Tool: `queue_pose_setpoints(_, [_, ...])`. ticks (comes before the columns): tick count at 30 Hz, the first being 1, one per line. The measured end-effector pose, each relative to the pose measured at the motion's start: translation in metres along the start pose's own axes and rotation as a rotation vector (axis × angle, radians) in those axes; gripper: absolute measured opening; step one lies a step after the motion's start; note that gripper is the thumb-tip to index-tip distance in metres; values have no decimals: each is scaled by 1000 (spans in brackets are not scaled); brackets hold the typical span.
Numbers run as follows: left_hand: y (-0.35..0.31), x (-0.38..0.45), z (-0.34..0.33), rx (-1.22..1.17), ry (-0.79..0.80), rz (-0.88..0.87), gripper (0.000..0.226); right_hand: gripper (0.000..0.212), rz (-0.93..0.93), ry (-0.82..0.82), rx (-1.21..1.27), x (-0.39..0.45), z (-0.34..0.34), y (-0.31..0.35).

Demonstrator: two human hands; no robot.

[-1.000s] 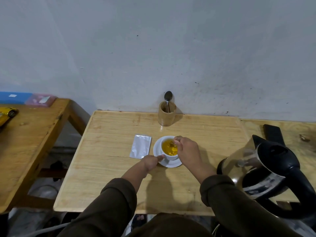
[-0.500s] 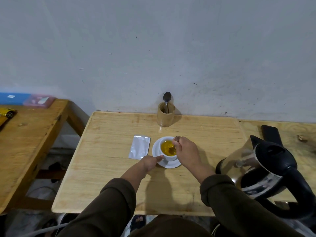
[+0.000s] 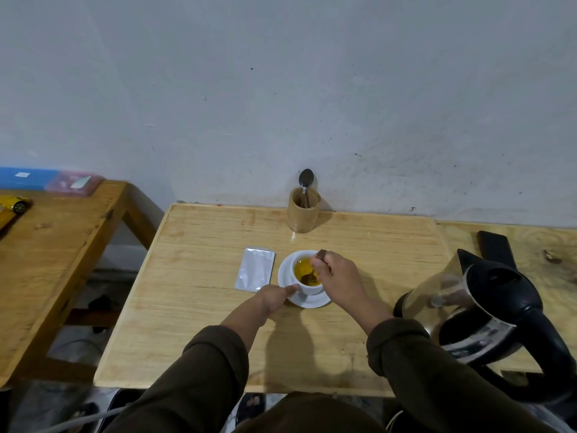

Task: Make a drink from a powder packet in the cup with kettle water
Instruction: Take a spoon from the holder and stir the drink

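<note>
A white cup [image 3: 299, 260] of yellow liquid stands on a white saucer [image 3: 284, 273] in the middle of the wooden table [image 3: 193, 295]. My right hand [image 3: 338, 278] grips a spoon [image 3: 309, 276] whose bowl dips into the liquid. My left hand [image 3: 276, 296] pinches the cup's near-left side at the saucer's edge. A silver powder packet [image 3: 255, 269] lies flat just left of the saucer. The black and steel kettle [image 3: 487, 307] stands at the right, close to my right forearm.
A wooden holder [image 3: 303, 215] with one spoon [image 3: 306, 178] stands by the wall behind the cup. A black flat object [image 3: 495, 246] lies behind the kettle. A second wooden table [image 3: 46, 245] at the left carries a yellow toy car [image 3: 14, 204] and boxes.
The spoon's bowl has circled inside the cup toward its near side while my right hand stays over the rim. My left hand keeps its hold. The view shifted slightly.
</note>
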State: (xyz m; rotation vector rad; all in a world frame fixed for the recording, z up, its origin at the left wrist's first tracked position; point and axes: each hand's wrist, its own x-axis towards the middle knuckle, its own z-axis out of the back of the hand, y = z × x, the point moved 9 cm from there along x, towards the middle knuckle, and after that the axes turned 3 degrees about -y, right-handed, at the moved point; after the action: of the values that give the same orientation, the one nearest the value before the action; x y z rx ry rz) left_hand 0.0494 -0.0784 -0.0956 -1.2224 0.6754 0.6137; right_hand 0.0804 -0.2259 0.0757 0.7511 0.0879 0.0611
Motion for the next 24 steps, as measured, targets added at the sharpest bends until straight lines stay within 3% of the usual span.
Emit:
queue_pose_setpoints(6, [-1,-1,0,-12,-1,-2,67,28,4,-80,-143,4,4,-6])
queue_pose_setpoints(16, [0,-5,-1,-23,20,12,70,23,10,-12,4,-1,-3,-1])
queue_pose_setpoints(24, [-3,-10,0,-9,18,-3,71,27,-1,-94,-143,4,7,-6])
